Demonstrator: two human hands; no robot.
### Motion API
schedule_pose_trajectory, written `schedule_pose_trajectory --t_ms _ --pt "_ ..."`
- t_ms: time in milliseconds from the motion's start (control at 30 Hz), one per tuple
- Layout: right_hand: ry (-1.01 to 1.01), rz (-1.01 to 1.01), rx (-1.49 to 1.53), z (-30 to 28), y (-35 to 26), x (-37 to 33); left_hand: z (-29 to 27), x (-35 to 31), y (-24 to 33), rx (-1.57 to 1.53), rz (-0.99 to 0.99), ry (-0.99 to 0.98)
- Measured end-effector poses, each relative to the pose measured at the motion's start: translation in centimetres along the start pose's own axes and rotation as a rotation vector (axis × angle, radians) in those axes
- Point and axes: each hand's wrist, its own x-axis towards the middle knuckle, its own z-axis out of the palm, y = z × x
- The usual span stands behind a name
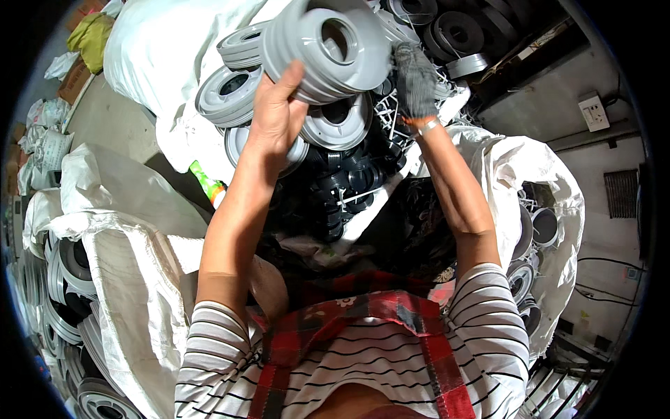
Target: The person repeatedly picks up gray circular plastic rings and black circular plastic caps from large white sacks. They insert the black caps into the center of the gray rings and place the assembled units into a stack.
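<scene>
I hold up a stack of grey plastic reel discs (328, 45) between both hands. My bare left hand (276, 115) grips the stack's lower left rim. My right hand (415, 80), in a dark knit glove, presses the stack's right edge. Under the stack lie more loose grey discs (230, 94) and a heap of small black plastic rings (345, 185) with white plastic scrap. Another grey disc (338, 122) rests just beneath the held stack.
White woven sacks surround me: one (129, 279) at my left with grey reels (66, 265) behind it, one (530, 167) at my right holding reels (527, 234). Black reels (457, 31) pile at the far right. A green and orange bottle (208, 183) lies by the sacks.
</scene>
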Motion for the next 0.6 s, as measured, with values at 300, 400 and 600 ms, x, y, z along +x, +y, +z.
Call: schedule_pose_trajectory --t_ms 300,400,600 --pt "0.041 -0.212 0.157 -2.5 -5.4 -0.9 1.4 0.3 -2.2 0.262 0.068 0.088" --pt "0.148 -0.379 0.017 -1.7 -5.0 -1.2 1.9 0.4 -2.2 0.322 0.081 0.133" --pt "0.029 -0.328 0.036 -2.9 -6.2 -0.8 2.6 0.5 -2.4 0.300 0.018 0.182"
